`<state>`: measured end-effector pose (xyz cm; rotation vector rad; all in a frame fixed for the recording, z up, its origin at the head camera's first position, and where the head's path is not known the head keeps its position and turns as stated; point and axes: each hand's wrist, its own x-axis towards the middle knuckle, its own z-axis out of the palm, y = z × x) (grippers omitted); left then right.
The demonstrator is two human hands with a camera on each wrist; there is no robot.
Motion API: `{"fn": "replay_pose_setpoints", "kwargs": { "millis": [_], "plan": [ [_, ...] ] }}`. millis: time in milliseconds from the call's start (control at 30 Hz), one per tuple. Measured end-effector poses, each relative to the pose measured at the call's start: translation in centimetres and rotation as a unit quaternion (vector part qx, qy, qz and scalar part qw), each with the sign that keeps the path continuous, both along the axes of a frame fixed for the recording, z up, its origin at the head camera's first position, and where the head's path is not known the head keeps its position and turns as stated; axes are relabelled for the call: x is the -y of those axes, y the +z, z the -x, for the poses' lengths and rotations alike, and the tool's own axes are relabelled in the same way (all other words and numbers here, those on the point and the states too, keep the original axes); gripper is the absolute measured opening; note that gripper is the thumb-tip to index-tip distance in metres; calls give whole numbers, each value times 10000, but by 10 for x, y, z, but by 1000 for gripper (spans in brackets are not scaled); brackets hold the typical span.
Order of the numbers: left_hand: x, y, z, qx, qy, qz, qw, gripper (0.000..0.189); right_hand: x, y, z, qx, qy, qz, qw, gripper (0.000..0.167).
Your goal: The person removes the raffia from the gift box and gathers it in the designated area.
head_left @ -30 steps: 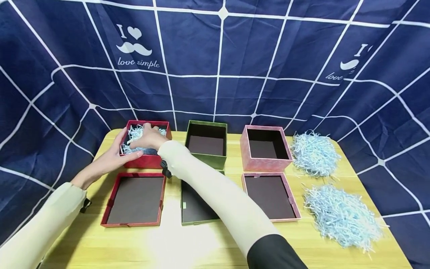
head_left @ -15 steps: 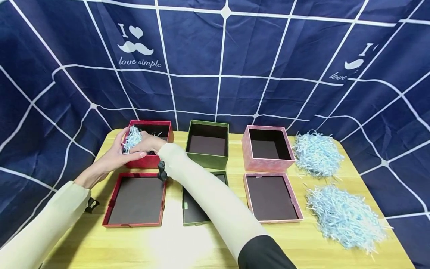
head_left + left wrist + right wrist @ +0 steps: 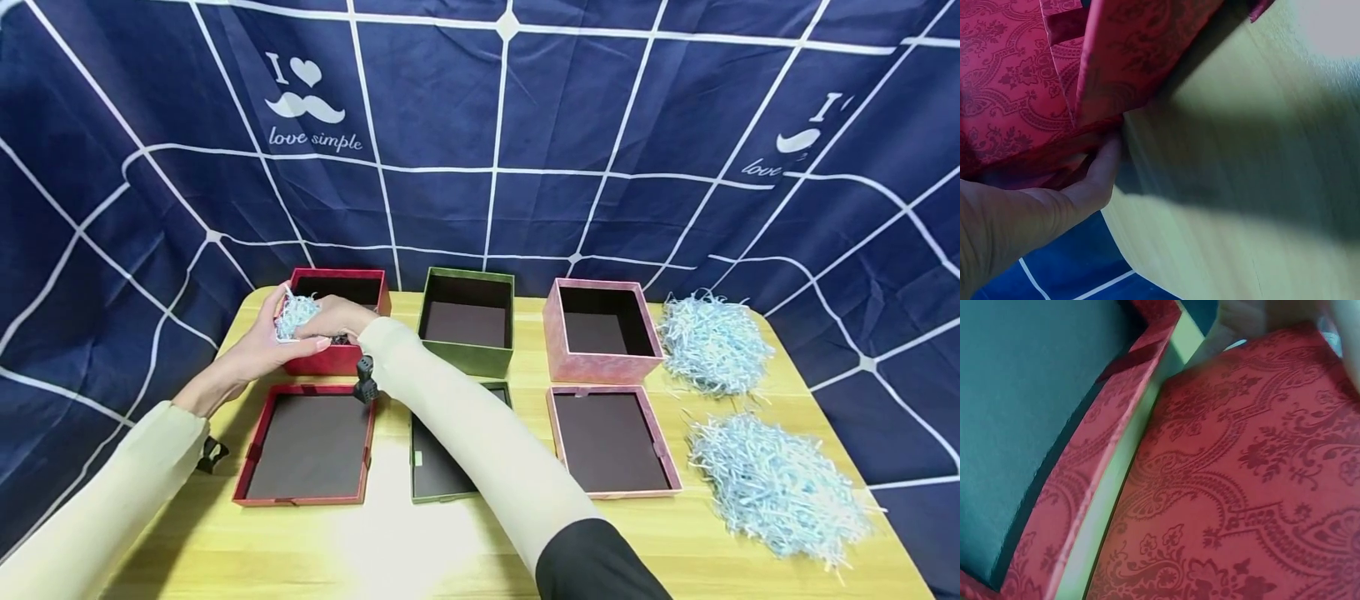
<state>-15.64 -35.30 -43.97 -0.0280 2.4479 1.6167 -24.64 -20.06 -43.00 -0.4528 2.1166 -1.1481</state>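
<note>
The red box (image 3: 327, 362) stands at the far left of the table, with a bunch of light blue shredded paper (image 3: 296, 317) heaped at the left of its inside. My left hand (image 3: 262, 337) holds the box's front left corner, its thumb across the front at the rim. My right hand (image 3: 337, 317) reaches inside over the front wall, gripping the paper bunch; its fingertips are hidden. The wrist views show the patterned red wall (image 3: 1229, 487) close up, with the left thumb (image 3: 1094, 181) against the box.
Green (image 3: 468, 358) and pink (image 3: 600, 365) boxes stand to the right, both uncovered. Red (image 3: 311, 446), green (image 3: 442, 454) and pink (image 3: 611, 442) lids lie inside up before them, the right arm crossing the green one. Two shredded paper piles (image 3: 716, 343) sit at the right.
Inside the red box my right hand has gathered the spread paper leftward into a bunch, baring the dark interior. My left hand has stayed at the box's left side.
</note>
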Motion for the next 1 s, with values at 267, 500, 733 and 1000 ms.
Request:
{"fn": "replay_pose_setpoints", "kwargs": {
  "millis": [267, 500, 733, 1000],
  "plan": [
    [-1, 1, 1, 2, 98, 107, 9999, 118, -4, 7, -2, -46, -633, 576, 9963, 46],
    [0, 2, 1, 160, 137, 285, 9994, 122, -17, 20, 1, -88, -1113, 1426, 9835, 49],
    [-1, 4, -1, 221, 112, 315, 9992, 125, -40, 38, 10, 87, -1351, 1839, 9736, 49],
    [-2, 4, -2, 82, 34, 115, 9999, 117, -62, 67, 17, 935, -1400, 2570, 9516, 33]
  ]
}}
